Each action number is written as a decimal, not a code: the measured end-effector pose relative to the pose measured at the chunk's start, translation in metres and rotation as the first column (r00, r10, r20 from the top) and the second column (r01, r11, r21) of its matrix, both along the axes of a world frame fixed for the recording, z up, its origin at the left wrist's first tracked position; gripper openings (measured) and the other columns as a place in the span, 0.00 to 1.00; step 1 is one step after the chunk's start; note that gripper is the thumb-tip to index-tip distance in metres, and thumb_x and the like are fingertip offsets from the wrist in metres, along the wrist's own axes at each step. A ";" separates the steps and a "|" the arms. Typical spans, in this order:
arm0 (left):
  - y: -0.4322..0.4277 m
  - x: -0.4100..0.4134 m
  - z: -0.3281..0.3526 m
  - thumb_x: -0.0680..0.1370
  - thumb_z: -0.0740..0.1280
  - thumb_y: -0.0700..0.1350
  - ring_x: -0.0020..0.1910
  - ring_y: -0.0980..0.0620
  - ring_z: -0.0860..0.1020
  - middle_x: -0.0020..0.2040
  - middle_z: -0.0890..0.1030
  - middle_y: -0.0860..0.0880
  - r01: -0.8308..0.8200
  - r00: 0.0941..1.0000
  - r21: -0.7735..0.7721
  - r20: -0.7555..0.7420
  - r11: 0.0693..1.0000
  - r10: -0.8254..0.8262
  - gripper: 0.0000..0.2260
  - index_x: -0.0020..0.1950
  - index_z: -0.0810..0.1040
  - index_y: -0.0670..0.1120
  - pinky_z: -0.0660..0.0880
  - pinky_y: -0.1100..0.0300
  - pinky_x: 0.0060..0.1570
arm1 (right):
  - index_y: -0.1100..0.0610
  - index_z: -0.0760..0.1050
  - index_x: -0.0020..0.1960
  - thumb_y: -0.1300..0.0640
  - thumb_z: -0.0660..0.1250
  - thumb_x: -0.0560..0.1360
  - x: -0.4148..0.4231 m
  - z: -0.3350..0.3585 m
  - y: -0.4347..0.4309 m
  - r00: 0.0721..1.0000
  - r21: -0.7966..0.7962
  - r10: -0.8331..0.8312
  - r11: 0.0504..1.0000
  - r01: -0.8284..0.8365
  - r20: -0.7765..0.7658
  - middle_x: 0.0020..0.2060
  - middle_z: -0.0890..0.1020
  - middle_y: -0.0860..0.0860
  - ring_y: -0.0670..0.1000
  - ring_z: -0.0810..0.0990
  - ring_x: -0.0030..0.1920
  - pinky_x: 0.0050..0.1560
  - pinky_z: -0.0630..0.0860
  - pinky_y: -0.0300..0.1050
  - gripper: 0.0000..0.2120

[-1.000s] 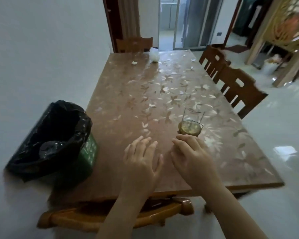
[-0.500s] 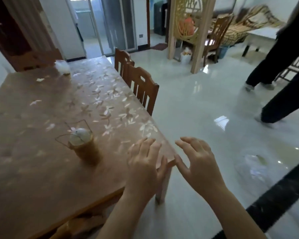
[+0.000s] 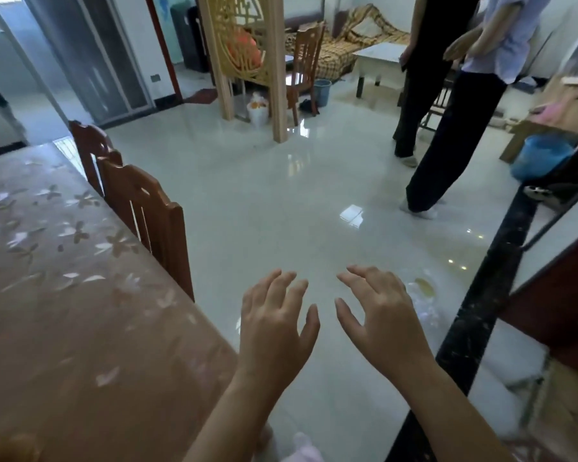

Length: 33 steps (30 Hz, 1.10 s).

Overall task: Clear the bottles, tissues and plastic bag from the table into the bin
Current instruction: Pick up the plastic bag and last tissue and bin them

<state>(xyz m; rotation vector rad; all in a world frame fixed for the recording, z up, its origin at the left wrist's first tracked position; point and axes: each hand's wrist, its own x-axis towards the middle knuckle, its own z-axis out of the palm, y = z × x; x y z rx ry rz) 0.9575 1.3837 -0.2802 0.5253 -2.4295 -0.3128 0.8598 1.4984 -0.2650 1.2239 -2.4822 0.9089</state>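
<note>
**Empty hands, no rubbish in view**

The table (image 3: 64, 311) fills the left side, and the part of it that shows has no bottles, tissues or bag on it; the bin is out of view. Both the left hand (image 3: 274, 325) and the right hand (image 3: 381, 321) hover over the floor, fingers spread wide, holding nothing. I judge that tissues and a bag would be light and soft, good to pinch; bottles are better taken around the body.

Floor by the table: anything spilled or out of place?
Yes. A yellowish patch lies on the glossy floor just right of the right hand; it looks like a spill, though blur prevents certainty. Both hands, left hand included, are empty.
</note>
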 end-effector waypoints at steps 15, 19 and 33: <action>-0.120 -0.149 -0.007 0.72 0.61 0.48 0.56 0.41 0.77 0.52 0.82 0.42 -0.134 0.991 0.049 0.007 0.990 0.134 0.16 0.53 0.79 0.40 0.71 0.47 0.55 | 0.62 0.77 0.54 0.62 0.72 0.67 -0.161 0.006 -0.134 0.991 0.063 0.131 0.990 -0.129 -0.021 0.50 0.81 0.60 0.61 0.78 0.51 0.55 0.73 0.62 0.16; -0.148 -0.197 -0.010 0.73 0.62 0.47 0.55 0.41 0.78 0.52 0.82 0.41 -0.195 0.981 0.043 0.018 0.980 0.194 0.15 0.53 0.79 0.39 0.72 0.46 0.55 | 0.62 0.77 0.54 0.61 0.71 0.68 -0.213 0.003 -0.171 0.978 0.056 0.209 0.977 -0.208 -0.011 0.51 0.81 0.60 0.61 0.78 0.52 0.56 0.72 0.60 0.15; -0.248 -0.352 0.013 0.74 0.59 0.49 0.56 0.42 0.77 0.53 0.81 0.41 -0.454 0.891 0.032 0.049 0.890 0.452 0.17 0.54 0.79 0.40 0.71 0.46 0.56 | 0.62 0.77 0.54 0.62 0.72 0.68 -0.395 0.018 -0.304 0.892 0.017 0.452 0.892 -0.451 -0.026 0.51 0.81 0.59 0.61 0.77 0.53 0.57 0.71 0.57 0.15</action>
